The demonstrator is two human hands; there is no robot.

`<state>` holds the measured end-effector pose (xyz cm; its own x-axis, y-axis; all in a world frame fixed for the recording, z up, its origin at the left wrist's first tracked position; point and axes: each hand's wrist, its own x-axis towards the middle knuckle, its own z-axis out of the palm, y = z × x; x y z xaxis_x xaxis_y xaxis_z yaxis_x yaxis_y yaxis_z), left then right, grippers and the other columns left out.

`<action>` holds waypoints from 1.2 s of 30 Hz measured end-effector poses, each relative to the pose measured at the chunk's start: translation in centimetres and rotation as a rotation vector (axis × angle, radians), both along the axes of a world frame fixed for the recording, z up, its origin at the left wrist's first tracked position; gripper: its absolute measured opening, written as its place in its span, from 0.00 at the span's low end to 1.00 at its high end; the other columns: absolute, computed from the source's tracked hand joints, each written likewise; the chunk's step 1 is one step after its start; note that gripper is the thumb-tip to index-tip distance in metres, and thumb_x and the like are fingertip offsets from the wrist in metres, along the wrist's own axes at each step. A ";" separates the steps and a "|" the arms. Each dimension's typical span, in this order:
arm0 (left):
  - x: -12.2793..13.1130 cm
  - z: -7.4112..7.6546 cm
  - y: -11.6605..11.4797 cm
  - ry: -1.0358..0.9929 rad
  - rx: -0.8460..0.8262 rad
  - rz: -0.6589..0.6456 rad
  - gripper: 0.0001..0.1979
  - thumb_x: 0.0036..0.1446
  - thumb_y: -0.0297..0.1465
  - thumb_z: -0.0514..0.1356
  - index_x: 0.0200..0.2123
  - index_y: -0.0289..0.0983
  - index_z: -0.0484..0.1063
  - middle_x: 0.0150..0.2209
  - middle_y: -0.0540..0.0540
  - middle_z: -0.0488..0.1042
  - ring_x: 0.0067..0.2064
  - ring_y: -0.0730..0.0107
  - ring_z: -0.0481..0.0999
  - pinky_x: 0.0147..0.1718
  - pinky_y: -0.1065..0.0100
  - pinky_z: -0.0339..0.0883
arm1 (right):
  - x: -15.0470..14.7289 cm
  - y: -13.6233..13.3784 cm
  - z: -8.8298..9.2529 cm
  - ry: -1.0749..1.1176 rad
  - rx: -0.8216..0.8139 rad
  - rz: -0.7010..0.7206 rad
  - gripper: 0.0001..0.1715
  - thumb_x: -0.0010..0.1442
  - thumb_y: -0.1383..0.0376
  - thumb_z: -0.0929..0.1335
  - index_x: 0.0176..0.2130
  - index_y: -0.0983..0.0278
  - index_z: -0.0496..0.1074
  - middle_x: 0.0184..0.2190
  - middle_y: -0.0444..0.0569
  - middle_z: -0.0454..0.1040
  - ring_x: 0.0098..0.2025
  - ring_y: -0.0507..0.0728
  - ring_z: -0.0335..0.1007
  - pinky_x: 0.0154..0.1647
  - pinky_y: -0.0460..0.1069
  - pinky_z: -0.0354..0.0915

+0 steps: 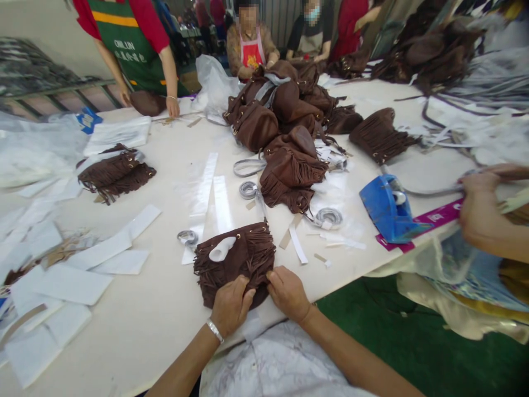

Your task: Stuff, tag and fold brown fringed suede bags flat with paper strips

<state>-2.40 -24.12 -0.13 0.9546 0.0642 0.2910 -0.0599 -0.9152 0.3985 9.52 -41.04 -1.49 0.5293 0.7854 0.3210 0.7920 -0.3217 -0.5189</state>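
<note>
A dark brown fringed handbag lies on the white table near its front edge, with a white wad of paper on its upper part. My left hand, with a silver band at the wrist, is closed on the fringe along the bag's lower middle. On the bag's lower right edge, my right hand pinches the fringe with bent fingers. A wrapped grey strap coil rests at the bag's upper left. The bag's underside is hidden.
A heap of brown bags fills the table's far middle. White paper sheets lie left, beside another fringed bag. A blue tape dispenser stands right, near a co-worker's arm. Other people stand across the table.
</note>
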 end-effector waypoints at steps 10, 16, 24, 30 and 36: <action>-0.7 -0.8 0.1 -0.061 0.010 -0.042 0.09 0.63 0.31 0.51 0.46 0.37 0.61 0.38 0.41 0.74 0.40 0.57 0.76 0.38 0.59 0.73 | -0.4 0.9 2.1 0.335 0.211 -0.095 0.19 0.58 0.73 0.65 0.48 0.61 0.61 0.46 0.52 0.67 0.50 0.59 0.63 0.49 0.54 0.63; -0.6 -0.5 0.1 -0.045 -0.040 -0.010 0.08 0.62 0.30 0.51 0.45 0.37 0.60 0.37 0.41 0.73 0.38 0.60 0.76 0.37 0.60 0.72 | 0.4 1.8 1.8 0.182 0.065 -0.020 0.12 0.53 0.77 0.62 0.36 0.61 0.62 0.34 0.47 0.66 0.39 0.58 0.61 0.40 0.52 0.61; -0.7 0.5 0.3 0.050 -0.195 -0.011 0.25 0.60 0.41 0.55 0.56 0.36 0.57 0.54 0.34 0.65 0.57 0.51 0.66 0.53 0.50 0.64 | -0.9 0.9 -0.8 -0.080 0.012 -0.030 0.11 0.59 0.75 0.61 0.29 0.61 0.62 0.28 0.47 0.64 0.32 0.57 0.58 0.34 0.49 0.59; 0.3 1.6 0.3 0.126 -0.128 -0.114 0.35 0.64 0.46 0.46 0.67 0.35 0.41 0.67 0.37 0.50 0.69 0.49 0.43 0.64 0.41 0.39 | 0.0 0.5 0.9 0.070 0.120 -0.046 0.11 0.57 0.76 0.60 0.38 0.62 0.65 0.42 0.54 0.68 0.46 0.59 0.63 0.46 0.54 0.64; 0.7 1.8 0.0 0.182 -0.071 -0.121 0.36 0.65 0.44 0.46 0.68 0.35 0.35 0.69 0.38 0.45 0.70 0.50 0.39 0.65 0.41 0.37 | 2.1 0.5 3.1 0.323 0.106 0.118 0.27 0.48 0.78 0.61 0.47 0.61 0.65 0.42 0.49 0.70 0.47 0.58 0.65 0.49 0.53 0.63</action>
